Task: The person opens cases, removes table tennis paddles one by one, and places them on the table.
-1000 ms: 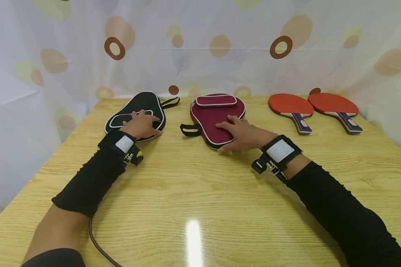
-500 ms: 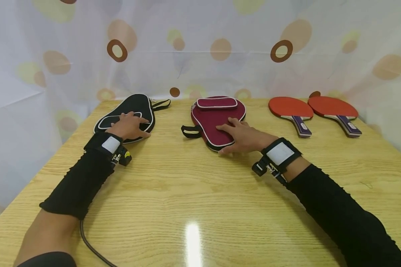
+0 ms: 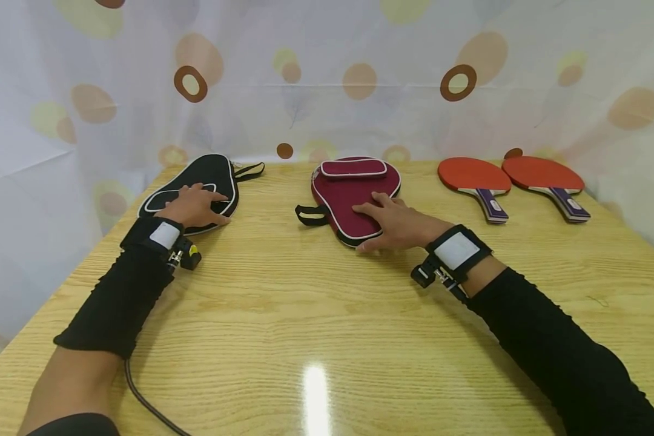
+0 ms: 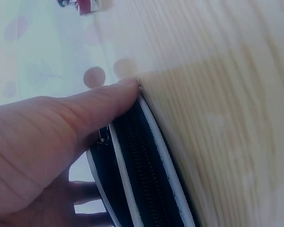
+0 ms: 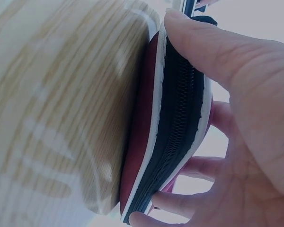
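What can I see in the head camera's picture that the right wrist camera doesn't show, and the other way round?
Only the head view shows two red paddles with purple handles, and a full view of the left hand on the black case; small shapes at the wrist view's top edge are too unclear to name.

Only the right wrist view shows the zipper teeth up close and the palm side of the right hand.

Both share that hand touching the maroon case, and the wooden table.
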Demonstrator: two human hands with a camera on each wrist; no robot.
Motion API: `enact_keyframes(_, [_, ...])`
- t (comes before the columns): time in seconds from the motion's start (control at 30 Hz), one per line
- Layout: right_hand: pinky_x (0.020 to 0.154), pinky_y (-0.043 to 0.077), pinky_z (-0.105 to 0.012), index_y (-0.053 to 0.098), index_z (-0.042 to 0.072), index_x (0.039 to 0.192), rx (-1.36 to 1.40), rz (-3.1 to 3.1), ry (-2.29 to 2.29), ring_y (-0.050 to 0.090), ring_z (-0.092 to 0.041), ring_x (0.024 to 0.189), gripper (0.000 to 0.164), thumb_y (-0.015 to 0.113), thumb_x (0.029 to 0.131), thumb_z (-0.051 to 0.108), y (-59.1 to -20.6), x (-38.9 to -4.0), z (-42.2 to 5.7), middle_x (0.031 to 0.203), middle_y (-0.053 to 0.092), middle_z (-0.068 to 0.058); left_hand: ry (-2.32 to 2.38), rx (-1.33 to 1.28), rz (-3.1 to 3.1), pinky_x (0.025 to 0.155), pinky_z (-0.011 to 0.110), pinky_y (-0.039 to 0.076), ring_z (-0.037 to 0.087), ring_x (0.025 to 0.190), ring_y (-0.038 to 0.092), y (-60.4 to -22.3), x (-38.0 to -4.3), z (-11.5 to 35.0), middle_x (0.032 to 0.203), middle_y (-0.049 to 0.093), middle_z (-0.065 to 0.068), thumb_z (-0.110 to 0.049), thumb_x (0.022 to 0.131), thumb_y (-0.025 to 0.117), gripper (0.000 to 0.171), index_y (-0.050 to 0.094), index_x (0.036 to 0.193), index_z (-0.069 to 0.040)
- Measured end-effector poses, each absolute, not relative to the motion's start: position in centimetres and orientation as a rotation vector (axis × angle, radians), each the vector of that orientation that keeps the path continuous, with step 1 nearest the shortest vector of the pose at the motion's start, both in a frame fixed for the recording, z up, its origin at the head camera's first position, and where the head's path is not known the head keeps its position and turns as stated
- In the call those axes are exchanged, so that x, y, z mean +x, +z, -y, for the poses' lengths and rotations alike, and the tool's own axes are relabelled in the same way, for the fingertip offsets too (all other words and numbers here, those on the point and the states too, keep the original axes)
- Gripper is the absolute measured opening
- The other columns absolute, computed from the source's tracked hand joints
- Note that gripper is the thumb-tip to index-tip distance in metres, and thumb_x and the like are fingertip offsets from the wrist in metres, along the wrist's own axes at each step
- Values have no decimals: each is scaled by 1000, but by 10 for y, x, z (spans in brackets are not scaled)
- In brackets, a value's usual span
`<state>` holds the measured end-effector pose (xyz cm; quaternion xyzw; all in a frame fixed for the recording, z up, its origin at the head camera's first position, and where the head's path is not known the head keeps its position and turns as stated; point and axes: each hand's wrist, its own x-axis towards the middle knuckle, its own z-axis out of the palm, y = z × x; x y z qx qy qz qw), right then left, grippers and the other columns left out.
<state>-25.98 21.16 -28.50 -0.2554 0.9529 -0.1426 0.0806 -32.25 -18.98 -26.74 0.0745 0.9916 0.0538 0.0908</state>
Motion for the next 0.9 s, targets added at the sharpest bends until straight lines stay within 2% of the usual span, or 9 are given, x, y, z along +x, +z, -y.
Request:
enact_keyframes(0.13, [109,28,-68,36,10,157,-767,-2856,-421,14,-59,143,80,74,92,39,-284,-259,-211,160,12,-32,185,189,-2940,95,88,15,63,143,4,-266,-323,197,160,11,34,-42,95,67,69,43,153,-12])
enact_keyframes(0.37, [109,28,-68,35,11,157,-755,-2855,-418,14,-59,143,81,73,92,40,-282,-260,-212,160,11,-31,138,263,-2956,99,85,17,65,141,8,-262,-325,213,157,15,38,-38,95,67,67,45,150,-7])
enact_keyframes(0.63, [108,30,-68,35,11,157,-755,-2859,-429,14,-59,143,80,74,92,40,-283,-259,-211,160,11,-31,177,181,-2937,89,91,14,65,141,6,-261,-326,229,158,13,36,-41,95,67,70,43,152,-8])
enact_keyframes(0.9, [108,30,-68,35,11,157,-750,-2857,-425,15,-59,143,81,73,92,40,-285,-259,-210,161,11,-31,120,264,-2938,95,88,17,67,139,10,-263,-330,252,154,18,41,-36,95,68,67,45,148,-3])
